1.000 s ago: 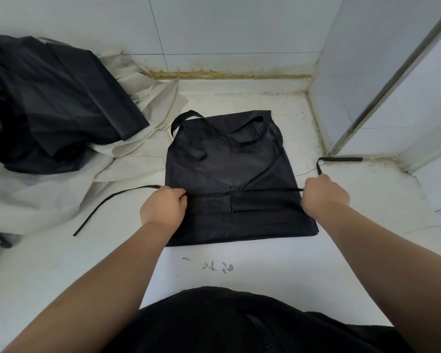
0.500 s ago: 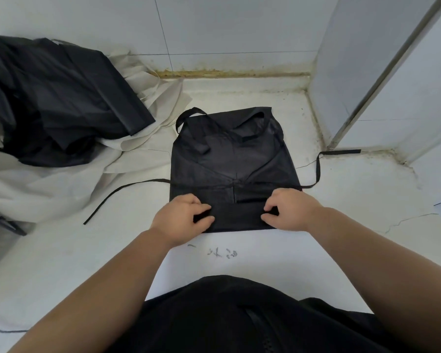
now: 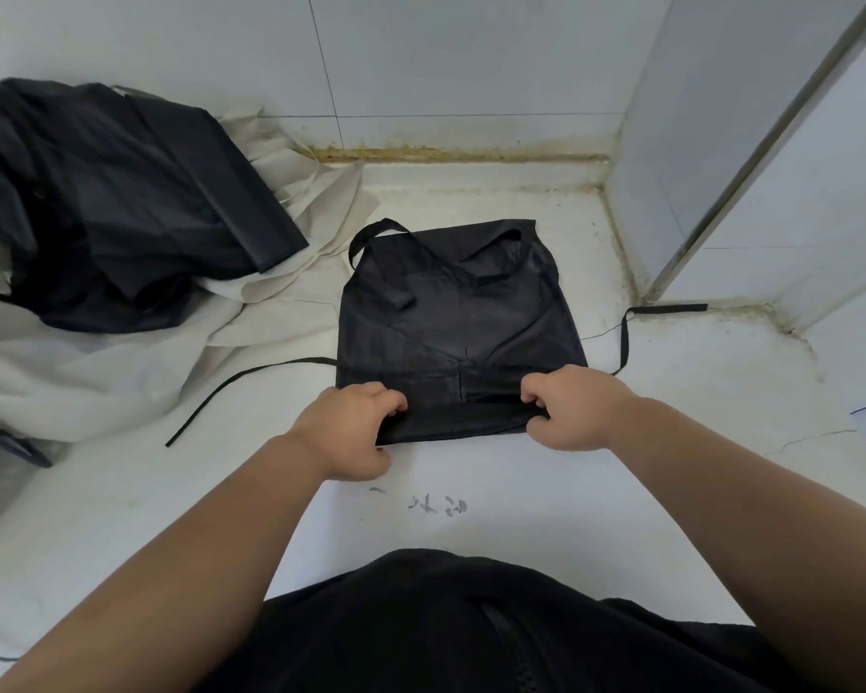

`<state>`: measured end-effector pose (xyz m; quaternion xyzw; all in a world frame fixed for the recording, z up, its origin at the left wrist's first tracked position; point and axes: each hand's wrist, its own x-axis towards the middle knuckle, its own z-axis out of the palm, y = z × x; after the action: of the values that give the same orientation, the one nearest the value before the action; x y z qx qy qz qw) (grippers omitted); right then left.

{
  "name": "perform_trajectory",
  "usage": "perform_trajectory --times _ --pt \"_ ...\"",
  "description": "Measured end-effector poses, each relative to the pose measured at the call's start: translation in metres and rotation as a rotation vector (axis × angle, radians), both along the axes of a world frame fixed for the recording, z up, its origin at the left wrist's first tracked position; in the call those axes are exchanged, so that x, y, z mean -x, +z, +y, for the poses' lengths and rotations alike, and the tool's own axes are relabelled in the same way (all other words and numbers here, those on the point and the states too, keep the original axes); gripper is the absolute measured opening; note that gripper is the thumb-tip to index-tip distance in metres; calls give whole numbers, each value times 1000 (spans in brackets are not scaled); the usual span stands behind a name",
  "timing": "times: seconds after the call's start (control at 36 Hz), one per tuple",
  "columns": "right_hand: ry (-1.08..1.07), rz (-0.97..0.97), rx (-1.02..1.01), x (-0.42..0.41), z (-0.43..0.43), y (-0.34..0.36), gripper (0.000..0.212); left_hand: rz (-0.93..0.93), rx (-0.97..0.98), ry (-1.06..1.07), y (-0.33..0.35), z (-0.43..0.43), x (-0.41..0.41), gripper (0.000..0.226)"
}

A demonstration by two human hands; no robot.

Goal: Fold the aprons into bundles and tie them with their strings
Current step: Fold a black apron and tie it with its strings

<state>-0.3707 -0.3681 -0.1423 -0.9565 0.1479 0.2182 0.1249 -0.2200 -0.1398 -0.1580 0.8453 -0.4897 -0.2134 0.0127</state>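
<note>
White counter [image 3: 721, 372] meets white tiled wall [image 3: 471, 52] — yellowish grime [image 3: 446, 155] lines the seam. Crumpled pale sheeting [image 3: 121, 382] lies at left; dark scribbles [image 3: 438, 506] mark the near edge.

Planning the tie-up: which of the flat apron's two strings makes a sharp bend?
The right string: beside the apron it turns sharply off to the right, while the left string lies in one gentle curve.

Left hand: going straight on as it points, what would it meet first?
Probably the black apron itself: the left hand grips its rolled near edge, with more folded cloth ahead.
</note>
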Motion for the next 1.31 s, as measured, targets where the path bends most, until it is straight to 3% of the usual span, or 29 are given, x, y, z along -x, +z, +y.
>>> perform_trajectory --times 0.08,0.17,0.28,0.33,0.5,0.58,0.64,0.81,1.0,1.19,1.31 --pt "13 17 -7 -4 -1 0 36 44 -12 30 -4 -6 -6 43" --pt "67 90 36 -9 -1 1 46 248 49 216 -1 -11 -15 30" --pt "-8 101 -37 -16 -8 5 13 490 77 382 5 -10 -31 15" --pt "-58 75 -61 -17 -13 8 16 568 174 479 3 -8 -35 8" --pt "-122 19 -16 -17 -19 4 49 341 293 555 -12 1 -33 38" --pt "-96 55 7 -21 -20 0 34 268 241 503 -19 2 -34 17" --pt "-109 64 25 -22 -23 -4 27 240 242 527 -20 1 -35 15" --pt "-297 55 -53 -18 -38 -10 41 217 218 649 -24 -1 -41 35" --pt "-575 -122 -267 -12 -47 -17 14 222 148 877 -20 -5 -42 59" --pt "-799 -156 -334 -11 -50 -19 33 121 89 871 -27 -5 -41 57" --pt "-666 -85 -126 -14 -44 -17 43 29 108 882 -28 -7 -37 47"
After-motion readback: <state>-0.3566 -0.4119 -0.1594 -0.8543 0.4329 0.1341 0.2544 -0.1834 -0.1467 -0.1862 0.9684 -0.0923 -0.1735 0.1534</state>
